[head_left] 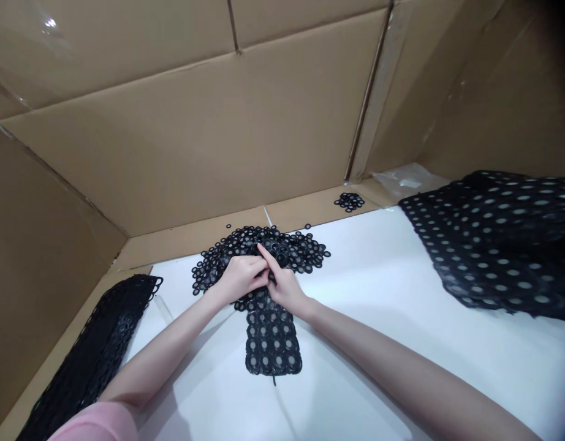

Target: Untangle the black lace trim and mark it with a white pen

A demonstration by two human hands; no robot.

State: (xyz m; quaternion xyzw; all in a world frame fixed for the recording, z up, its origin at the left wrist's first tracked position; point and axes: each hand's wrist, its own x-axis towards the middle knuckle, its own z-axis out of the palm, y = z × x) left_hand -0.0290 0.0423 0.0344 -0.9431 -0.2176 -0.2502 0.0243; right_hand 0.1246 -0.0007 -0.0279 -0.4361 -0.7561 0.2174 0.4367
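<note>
My left hand (244, 275) and my right hand (285, 285) meet over the far end of a black strip of joined rings (273, 343), which lies on the white tabletop. The left fingers are pinched together; whatever is between them is hidden. On my right hand the index finger points out while the other fingers curl in against the left fingertips, and what they grip cannot be made out. Just behind both hands spreads a heap of loose black rings (305, 248). A short dark cord end (274, 380) pokes out from the strip's near edge.
Cardboard walls (195, 141) enclose the table at the back and sides. To the right lies a large black ring-patterned sheet (503, 245), to the left a folded black ring piece (98, 343). A small ring pile (349, 201) and a clear plastic bag (411, 179) are at the back.
</note>
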